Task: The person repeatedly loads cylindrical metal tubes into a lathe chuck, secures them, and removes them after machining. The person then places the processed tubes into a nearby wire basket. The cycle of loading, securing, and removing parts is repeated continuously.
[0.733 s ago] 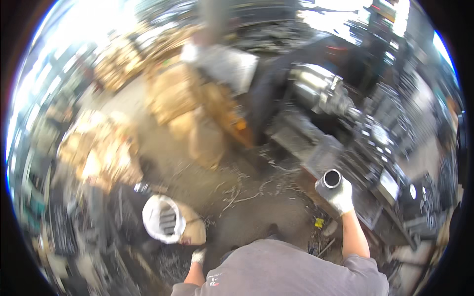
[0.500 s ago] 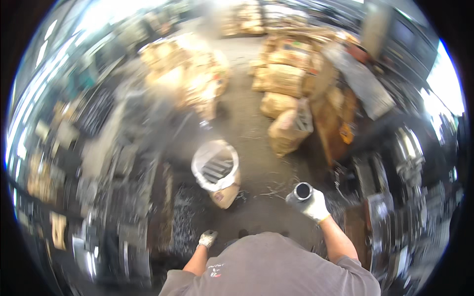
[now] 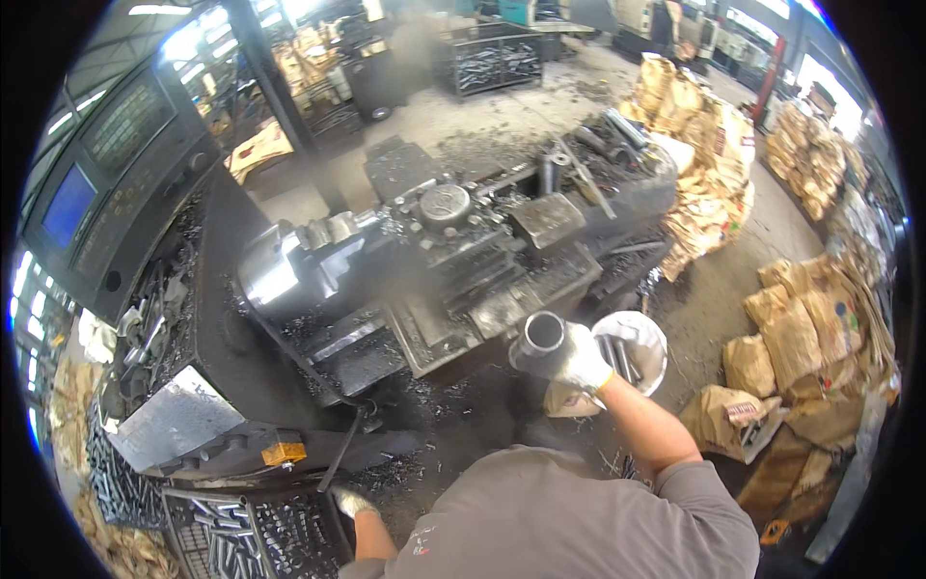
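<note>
My right hand (image 3: 579, 358), in a white work glove, is closed around a short, dark metal tube (image 3: 543, 333). The tube's round open end faces up. It is held beside the front of a lathe (image 3: 434, 289), near a white-rimmed bucket (image 3: 652, 333) with metal tubes inside. Low on the left, my gloved left hand (image 3: 351, 503) hangs near the foot of a lever (image 3: 342, 449) and the edge of a crate (image 3: 253, 516) of small metal parts. Its fingers are too small and partly hidden to read.
A control panel (image 3: 116, 183) with a blue screen stands at the left. Paper sacks (image 3: 805, 333) are piled at the right, more sacks (image 3: 694, 145) behind the lathe. Metal shavings litter the dark floor (image 3: 463, 415). A wire bin (image 3: 497, 63) of parts stands at the back.
My view has swung left, from the aisle between the sacks to the lathe. The tube has stayed in my right hand. My left hand now appears beside the parts crate.
</note>
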{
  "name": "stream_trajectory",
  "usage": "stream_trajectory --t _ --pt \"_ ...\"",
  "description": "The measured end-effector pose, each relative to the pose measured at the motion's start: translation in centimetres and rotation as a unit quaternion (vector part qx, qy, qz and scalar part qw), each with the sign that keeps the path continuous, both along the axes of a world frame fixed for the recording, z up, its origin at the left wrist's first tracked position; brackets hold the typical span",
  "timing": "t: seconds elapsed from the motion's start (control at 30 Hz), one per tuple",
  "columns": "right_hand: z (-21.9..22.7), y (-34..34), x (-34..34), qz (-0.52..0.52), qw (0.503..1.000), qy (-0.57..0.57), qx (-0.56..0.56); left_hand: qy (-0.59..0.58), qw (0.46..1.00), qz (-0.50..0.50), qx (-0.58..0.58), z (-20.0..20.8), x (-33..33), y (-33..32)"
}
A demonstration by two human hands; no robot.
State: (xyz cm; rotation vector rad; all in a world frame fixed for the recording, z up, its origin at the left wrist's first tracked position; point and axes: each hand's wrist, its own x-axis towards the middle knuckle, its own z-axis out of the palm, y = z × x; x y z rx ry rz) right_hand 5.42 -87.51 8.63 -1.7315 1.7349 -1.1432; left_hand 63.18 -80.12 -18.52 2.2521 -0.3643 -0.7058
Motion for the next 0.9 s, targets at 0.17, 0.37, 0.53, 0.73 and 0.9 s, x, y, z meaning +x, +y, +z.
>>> stream_trajectory --t 0.17,0.37,0.53,0.73,0.9 --pt "3.5 -10.4 -1.0 0.063 0.994 0.067 0.056 -0.383 0.920 0.083 -0.022 6.4 -0.4 0.4" --pt "5.0 -13.4 -5.0 0.171 0.961 0.188 0.112 -0.408 0.904 0.053 -0.117 14.7 -2.9 -4.8" --pt "14.4 -17.9 -9.6 0.360 0.920 0.153 0.028 0.252 0.857 0.165 -0.419 11.8 2.7 -3.7" --pt "22.2 -29.1 6.2 0.407 0.799 0.439 -0.063 -0.004 0.960 0.010 -0.279 14.0 -13.0 -12.1" --pt "13.7 -42.3 13.3 0.441 0.604 0.563 0.351 -0.487 0.768 -0.259 -0.326 30.4 -20.2 -27.5"
